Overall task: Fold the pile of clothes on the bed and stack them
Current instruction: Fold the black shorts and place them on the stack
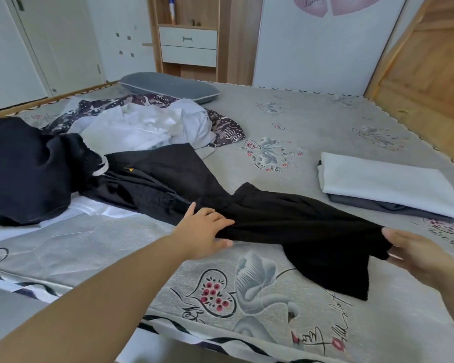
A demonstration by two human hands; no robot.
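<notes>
Black garment [294,226] stretched on bed [312,121], left hand [205,229] and right hand [417,250] gripping opposite edges

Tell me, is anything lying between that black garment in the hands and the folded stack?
Nothing visible: only bare floral bed sheet lies between the black cloth garment and the stack topped by a folded white cloth.

A grey pillow [169,87] lies at the far side of the mattress, in front of a wooden cabinet [188,35] with 2 white drawers [188,45]. A white door [60,40] stands to the left, and pink heart stickers [333,3] mark the white panel on the right.
</notes>
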